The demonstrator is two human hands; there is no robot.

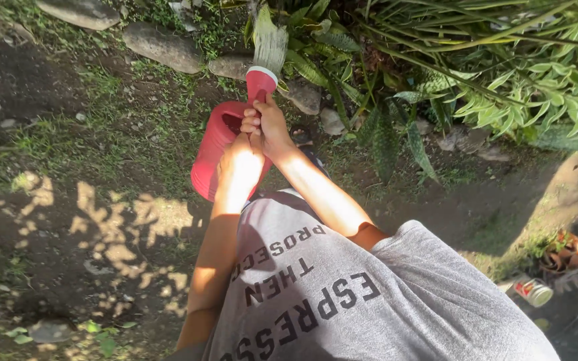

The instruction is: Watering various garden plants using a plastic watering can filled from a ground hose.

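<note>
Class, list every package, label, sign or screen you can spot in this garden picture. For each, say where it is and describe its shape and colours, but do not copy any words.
Can: lies on its side on the ground at the lower right, near broken clay pots; a cylinder with a red and white label.
Printed shirt: grey, worn by the person, bottom centre; dark block lettering across the front.
No signs or screens are in view.

- Red watering can (pixel 212 144), white rim at its spout, at 12 o'clock.
- Grey shirt (pixel 369 301) with black lettering, at 6 o'clock.
- Green, mottled leaves (pixel 516 73), at 2 o'clock.
- Grey stones (pixel 162 45), at 11 o'clock.
</note>
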